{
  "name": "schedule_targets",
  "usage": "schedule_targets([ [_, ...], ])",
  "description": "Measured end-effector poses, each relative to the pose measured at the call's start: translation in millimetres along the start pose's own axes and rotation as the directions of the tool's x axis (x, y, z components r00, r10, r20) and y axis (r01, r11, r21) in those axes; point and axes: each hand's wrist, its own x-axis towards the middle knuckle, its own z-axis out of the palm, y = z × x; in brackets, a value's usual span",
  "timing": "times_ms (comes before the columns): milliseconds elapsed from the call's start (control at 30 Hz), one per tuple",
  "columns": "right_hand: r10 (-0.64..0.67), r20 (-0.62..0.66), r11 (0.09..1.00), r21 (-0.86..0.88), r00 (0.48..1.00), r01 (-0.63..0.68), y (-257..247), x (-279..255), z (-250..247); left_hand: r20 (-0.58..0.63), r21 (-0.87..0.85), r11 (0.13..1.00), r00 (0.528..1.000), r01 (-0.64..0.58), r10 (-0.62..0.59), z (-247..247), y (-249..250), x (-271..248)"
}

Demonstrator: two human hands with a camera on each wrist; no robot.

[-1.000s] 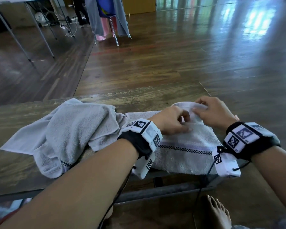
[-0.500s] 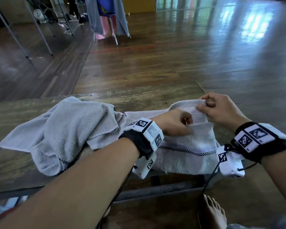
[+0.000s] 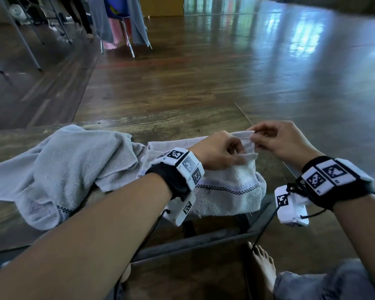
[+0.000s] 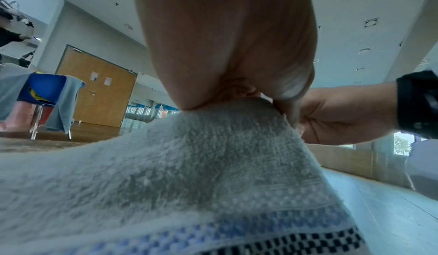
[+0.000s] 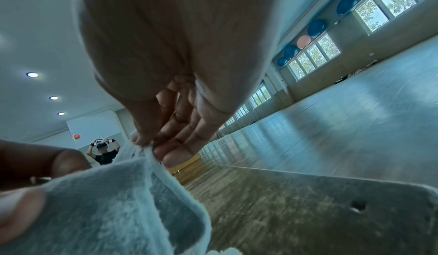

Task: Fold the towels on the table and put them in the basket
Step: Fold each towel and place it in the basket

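A white towel point(image 3: 230, 187) with a checkered stripe lies at the table's right end, its near part hanging over the front edge. My left hand point(image 3: 223, 151) pinches its raised edge, and the towel point(image 4: 189, 174) fills the left wrist view below the palm. My right hand point(image 3: 275, 139) pinches the towel's far corner just to the right; thumb and fingers hold that corner point(image 5: 142, 150) in the right wrist view. A crumpled grey towel point(image 3: 59, 169) lies on the table to the left. No basket is in view.
The worn wooden table point(image 3: 182, 124) ends just right of my hands, with wooden floor point(image 3: 247, 72) beyond. A chair draped with cloths point(image 3: 119, 20) and table legs stand far back left. My bare foot point(image 3: 262, 269) is below the table's front edge.
Both hands have lifted the white towel's far edge off the table. The right hand has moved right and away, from lying on the towel to pinching its corner.
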Motion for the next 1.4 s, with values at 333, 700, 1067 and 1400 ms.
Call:
schedule_targets([
  [333,0.05,-0.044,0.994,0.103,0.998,-0.045,-6.0,-14.5,2.6,-0.225,-0.132,0.99,0.974,-0.059,0.028,-1.9,4.3,1.5],
  [700,0.106,0.013,0.987,0.117,0.994,-0.107,-7.4,-7.4,2.7,-0.344,-0.173,0.984,0.939,-0.04,-0.022,0.5,0.3,2.6],
  [1067,0.114,0.026,0.984,0.135,0.993,-0.117,-16.2,-6.6,5.8,-0.393,-0.254,0.967,0.913,0.009,-0.112,5.5,-5.5,8.1],
  [1400,0.129,0.039,0.988,0.083,0.991,-0.132,-13.2,-5.4,4.6,-0.404,-0.22,0.975,0.907,0.028,-0.117,7.8,-6.0,8.6],
])
